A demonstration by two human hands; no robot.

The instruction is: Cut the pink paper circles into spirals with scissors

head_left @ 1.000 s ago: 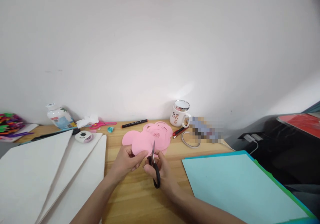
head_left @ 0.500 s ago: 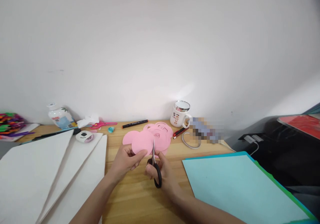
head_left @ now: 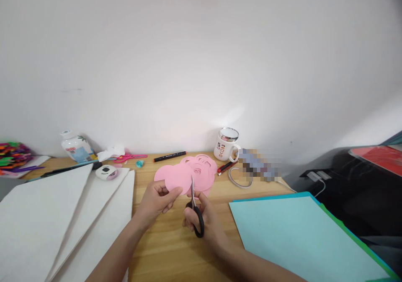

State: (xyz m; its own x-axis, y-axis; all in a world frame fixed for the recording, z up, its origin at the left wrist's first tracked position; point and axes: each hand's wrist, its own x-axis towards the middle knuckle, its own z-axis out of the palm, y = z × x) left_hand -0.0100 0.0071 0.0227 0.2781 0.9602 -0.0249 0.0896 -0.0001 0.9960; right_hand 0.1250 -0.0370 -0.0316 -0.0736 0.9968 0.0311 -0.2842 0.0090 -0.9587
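My left hand (head_left: 156, 200) pinches the near edge of a round pink paper piece (head_left: 177, 180) held just above the wooden desk (head_left: 169, 244). My right hand (head_left: 205, 219) grips black-handled scissors (head_left: 195, 208), fingers through the loops, blades pointing up into the pink paper's right edge. Behind them lie more pink paper cutouts (head_left: 202, 171) with round holes cut in them.
Large white sheets (head_left: 47, 219) fan over the left side. Light blue and green paper (head_left: 298, 236) lies right. At the back stand a white mug (head_left: 226, 143), black marker (head_left: 169, 156), red pens (head_left: 226, 166), pink scissors (head_left: 128, 157), a bottle (head_left: 75, 147) and a small punch (head_left: 106, 172).
The pink piece has turned a little in my left hand and the scissors have shifted slightly right and down. Both hands stay at the same spot.
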